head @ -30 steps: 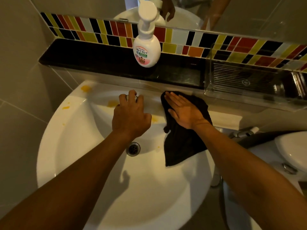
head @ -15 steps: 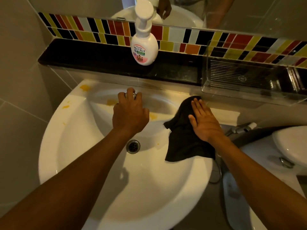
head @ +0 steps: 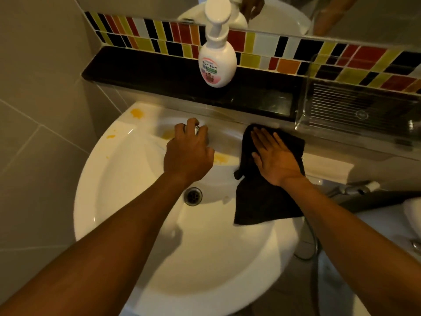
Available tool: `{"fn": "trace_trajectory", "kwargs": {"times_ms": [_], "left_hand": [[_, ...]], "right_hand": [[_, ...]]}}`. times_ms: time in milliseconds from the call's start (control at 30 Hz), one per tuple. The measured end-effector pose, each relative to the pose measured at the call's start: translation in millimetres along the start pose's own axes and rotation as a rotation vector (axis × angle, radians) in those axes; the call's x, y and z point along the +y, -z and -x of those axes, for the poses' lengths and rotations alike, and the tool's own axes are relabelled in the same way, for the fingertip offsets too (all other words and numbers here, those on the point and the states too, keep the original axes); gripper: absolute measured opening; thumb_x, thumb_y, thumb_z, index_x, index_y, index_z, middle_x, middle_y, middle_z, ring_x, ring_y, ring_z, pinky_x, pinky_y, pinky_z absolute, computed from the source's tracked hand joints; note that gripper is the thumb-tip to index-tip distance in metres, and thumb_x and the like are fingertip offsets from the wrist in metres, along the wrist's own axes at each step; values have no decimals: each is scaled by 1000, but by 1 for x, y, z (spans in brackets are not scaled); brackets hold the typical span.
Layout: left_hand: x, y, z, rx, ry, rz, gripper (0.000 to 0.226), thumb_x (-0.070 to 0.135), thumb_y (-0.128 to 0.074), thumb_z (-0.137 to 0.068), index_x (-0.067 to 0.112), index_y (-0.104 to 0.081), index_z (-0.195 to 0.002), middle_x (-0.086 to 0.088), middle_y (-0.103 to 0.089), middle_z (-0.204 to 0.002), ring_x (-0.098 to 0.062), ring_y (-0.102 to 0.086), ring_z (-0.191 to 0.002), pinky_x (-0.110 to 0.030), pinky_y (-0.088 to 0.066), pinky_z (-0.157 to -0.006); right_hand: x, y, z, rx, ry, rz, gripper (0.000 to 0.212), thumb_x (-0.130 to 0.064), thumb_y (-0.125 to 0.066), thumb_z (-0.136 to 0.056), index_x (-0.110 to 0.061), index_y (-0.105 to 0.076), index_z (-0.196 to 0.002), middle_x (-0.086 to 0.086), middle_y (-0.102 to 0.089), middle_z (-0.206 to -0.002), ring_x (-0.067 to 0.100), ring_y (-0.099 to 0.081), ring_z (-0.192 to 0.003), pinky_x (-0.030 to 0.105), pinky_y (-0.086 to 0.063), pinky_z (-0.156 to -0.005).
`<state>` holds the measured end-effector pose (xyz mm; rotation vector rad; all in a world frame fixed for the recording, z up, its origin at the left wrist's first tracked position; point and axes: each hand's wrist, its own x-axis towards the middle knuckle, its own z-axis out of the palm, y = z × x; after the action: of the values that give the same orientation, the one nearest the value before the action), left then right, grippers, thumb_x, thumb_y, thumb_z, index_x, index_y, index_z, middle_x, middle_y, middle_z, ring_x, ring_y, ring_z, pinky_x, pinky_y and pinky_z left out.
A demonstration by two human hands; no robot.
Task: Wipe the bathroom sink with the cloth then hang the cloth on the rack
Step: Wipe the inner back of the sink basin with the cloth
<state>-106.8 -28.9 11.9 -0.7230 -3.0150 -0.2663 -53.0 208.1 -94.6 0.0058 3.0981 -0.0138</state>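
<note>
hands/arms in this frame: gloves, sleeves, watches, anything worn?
Nothing worn that shows. The left hand and right hand are both bare: no gloves, rings, watch or bands visible. Both forearms are uncovered up to the frame edge, with no sleeve cuff in view. No markings visible.

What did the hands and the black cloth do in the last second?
The right hand, flat on the black cloth, slid it out toward the sink's right rim, then back up toward the back edge. The left hand stayed on the tap. The yellow stains and soap bottle are unchanged.
</note>
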Motion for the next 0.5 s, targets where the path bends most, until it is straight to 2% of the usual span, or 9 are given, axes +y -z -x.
{"fn": "trace_trajectory", "kwargs": {"times_ms": [100,167,300,433,500], "left_hand": [[1,-1,1,-10,-2,7,46,30,-52,-83,12,-51,-125,-11,-44,-138,-34,-45,-118,-38,-53,-74],[1,0,1,-11,-2,-3,45,29,-51,-83,12,-51,-125,-11,-44,-138,-33,-45,-117,-37,-52,-72],[1,0,0,-20,1,-15,44,28,-51,-83,12,-51,-124,-11,-44,-138,-33,-46,-117,-35,-54,-72],[1,-1,0,-22,14,-16,44,28,-52,-83,12,-52,-123,-11,-45,-138,-33,-48,-115,-38,-56,-72],[2,-1,0,-22,16,-9,43,28,-52,-82,11,-53,-122,-11,-46,-138,-33,-48,-114,-38,-57,-71]], "right_hand": [[-4,-4,25,30,-114,-68,61,-41,-24,-97,-16,-13,-151,5,-17,-160,22,-7,-149,45,-5,-121],[-7,-5,37,18,-123,-49,61,-41,-24,-95,-21,-13,-152,5,-14,-160,26,-6,-149,49,-5,-120],[-8,-3,24,-40,57,89,60,-45,-9,-94,-27,-14,-150,1,-10,-161,25,1,-148,51,-1,-119],[-18,-8,3,-82,219,196,59,-48,-12,-96,-26,-7,-151,0,-9,-159,25,1,-148,51,0,-119],[-27,-8,-4,-85,240,181,58,-51,-9,-97,-25,0,-149,-2,0,-157,23,3,-148,51,5,-119]]}}
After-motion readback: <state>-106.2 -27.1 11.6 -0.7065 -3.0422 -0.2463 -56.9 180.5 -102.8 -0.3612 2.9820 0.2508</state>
